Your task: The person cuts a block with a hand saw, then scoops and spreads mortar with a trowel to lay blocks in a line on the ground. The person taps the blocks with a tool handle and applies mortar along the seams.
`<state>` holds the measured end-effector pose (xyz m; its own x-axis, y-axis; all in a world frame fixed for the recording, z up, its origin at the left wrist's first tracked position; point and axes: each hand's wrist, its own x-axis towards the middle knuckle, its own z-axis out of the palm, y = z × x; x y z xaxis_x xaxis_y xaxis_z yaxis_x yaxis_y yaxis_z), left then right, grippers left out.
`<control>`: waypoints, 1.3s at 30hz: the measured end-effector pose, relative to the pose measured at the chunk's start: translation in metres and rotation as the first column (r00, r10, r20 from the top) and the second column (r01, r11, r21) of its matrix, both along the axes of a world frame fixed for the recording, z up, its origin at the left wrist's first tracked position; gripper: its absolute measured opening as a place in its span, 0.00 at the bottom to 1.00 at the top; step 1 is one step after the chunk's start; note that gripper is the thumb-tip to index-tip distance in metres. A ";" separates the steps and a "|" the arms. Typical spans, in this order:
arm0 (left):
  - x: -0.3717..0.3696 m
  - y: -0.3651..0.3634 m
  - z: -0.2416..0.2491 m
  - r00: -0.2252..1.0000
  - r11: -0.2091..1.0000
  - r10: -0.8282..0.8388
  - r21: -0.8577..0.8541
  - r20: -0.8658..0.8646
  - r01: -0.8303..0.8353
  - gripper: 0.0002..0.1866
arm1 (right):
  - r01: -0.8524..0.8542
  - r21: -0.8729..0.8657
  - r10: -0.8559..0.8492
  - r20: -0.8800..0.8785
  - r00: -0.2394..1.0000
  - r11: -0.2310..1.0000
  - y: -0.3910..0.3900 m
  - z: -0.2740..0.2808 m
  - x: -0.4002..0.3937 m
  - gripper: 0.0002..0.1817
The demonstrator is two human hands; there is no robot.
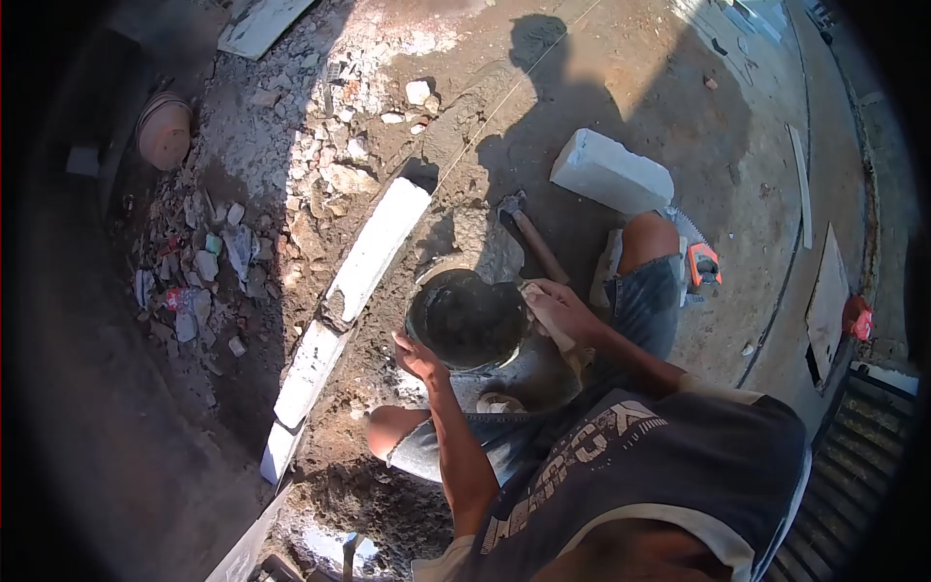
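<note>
A round dark bucket point(470, 320) with grey, wet-looking contents stands between my knees. My left hand point(419, 358) is closed at its lower left rim, the fingertips partly hidden. At the right rim, my right hand point(558, 310) grips a pale, crumpled cloth or piece of sacking point(574, 355) that hangs below the fingers. Beyond the bucket lies a hammer point(533, 238) with a wooden handle. To the left runs a row of white blocks point(378, 247), set end to end along a taut string.
A loose white block point(611, 172) lies at the upper right, near a saw point(703, 264) with an orange handle beside my right knee. Rubble point(204, 257) covers the ground at the left, below some stacked pots point(165, 131). A board point(827, 306) lies at the far right.
</note>
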<state>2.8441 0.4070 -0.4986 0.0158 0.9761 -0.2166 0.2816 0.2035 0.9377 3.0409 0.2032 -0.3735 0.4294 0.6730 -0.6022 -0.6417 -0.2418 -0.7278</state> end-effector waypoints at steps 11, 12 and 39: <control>-0.053 -0.011 -0.042 0.939 0.999 -0.003 0.050 -0.343 0.022 0.31 | 0.787 0.239 -0.784 0.448 0.431 0.569 0.180 -0.146 0.123 0.25; -0.055 -0.009 -0.042 0.938 1.000 -0.006 0.021 -0.346 0.014 0.31 | 0.829 0.022 -0.507 0.800 0.321 0.560 0.205 -0.153 0.142 0.29; 0.006 -0.016 0.019 0.999 0.999 0.020 0.048 -0.025 -0.018 0.29 | 0.250 0.033 -0.209 -0.447 0.870 0.968 0.127 -0.107 0.084 0.29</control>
